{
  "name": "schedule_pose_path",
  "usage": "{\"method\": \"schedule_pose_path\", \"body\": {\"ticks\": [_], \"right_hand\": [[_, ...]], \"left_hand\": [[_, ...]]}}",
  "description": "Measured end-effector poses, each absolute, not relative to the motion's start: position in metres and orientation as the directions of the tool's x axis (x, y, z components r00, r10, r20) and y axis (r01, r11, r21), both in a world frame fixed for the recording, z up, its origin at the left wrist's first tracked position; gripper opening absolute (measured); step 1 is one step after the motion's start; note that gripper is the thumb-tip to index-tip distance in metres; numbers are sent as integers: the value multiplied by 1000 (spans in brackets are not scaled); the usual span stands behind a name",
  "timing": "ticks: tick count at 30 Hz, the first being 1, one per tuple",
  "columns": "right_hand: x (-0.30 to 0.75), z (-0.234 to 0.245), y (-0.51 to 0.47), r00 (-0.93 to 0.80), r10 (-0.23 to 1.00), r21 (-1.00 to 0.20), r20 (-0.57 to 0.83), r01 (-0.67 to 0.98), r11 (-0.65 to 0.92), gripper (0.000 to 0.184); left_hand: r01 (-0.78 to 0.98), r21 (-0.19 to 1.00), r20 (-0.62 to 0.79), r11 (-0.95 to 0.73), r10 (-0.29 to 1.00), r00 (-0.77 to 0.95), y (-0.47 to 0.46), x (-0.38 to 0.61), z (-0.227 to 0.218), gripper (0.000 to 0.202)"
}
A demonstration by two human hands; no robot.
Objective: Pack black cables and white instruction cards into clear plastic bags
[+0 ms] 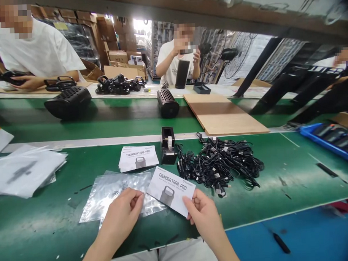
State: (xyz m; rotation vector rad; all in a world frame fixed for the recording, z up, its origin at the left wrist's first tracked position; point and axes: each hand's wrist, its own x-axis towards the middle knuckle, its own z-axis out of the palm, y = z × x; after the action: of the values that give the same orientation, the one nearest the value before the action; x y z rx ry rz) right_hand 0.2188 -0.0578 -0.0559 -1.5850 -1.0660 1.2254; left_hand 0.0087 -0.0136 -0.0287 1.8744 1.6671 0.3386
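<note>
My right hand (204, 211) pinches a white printed booklet (172, 189) by its lower right corner, thumb on top. The booklet reads "Thunder Trail Pro" and shows a speaker. My left hand (124, 208) is closed over the clear plastic bags (104, 190), its thumb and forefinger pinching a bag near the booklet's left edge. The exact grip on the film is partly hidden. Beyond the bags lies a stack of matching booklets (138, 158). A black tape dispenser (168, 146) stands just right of that stack, beside a heap of black cables (221, 163).
White bags (24, 172) lie at the left. Across the green bench run a dark belt (119, 111) with black speakers (68, 103) and a wooden board (229, 113). A blue tray (331, 142) sits at the right. Co-workers sit opposite; a shelf (158, 9) hangs overhead.
</note>
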Motion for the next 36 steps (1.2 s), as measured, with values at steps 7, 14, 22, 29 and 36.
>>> {"method": "schedule_pose_path", "body": {"ticks": [7,14,22,29,36], "right_hand": [[218,-57,-57,154,958,-959,-242,113,-261,27],[222,-61,-58,128,963,-956,-238,144,-256,27],[227,-51,-60,119,940,-924,-321,180,-338,23],[233,-39,-67,-124,822,-830,-555,138,-540,25],[223,-44,-63,-47,884,-879,-466,139,-456,25]], "left_hand": [[804,593,-191,-36,964,184,-13,8,-30,28],[805,592,-206,-32,960,190,-15,8,-28,33],[754,656,-203,6,964,169,-18,7,-35,23],[771,625,-68,-122,976,209,-28,9,-47,18],[774,584,106,-244,968,225,-38,13,-57,23]]}}
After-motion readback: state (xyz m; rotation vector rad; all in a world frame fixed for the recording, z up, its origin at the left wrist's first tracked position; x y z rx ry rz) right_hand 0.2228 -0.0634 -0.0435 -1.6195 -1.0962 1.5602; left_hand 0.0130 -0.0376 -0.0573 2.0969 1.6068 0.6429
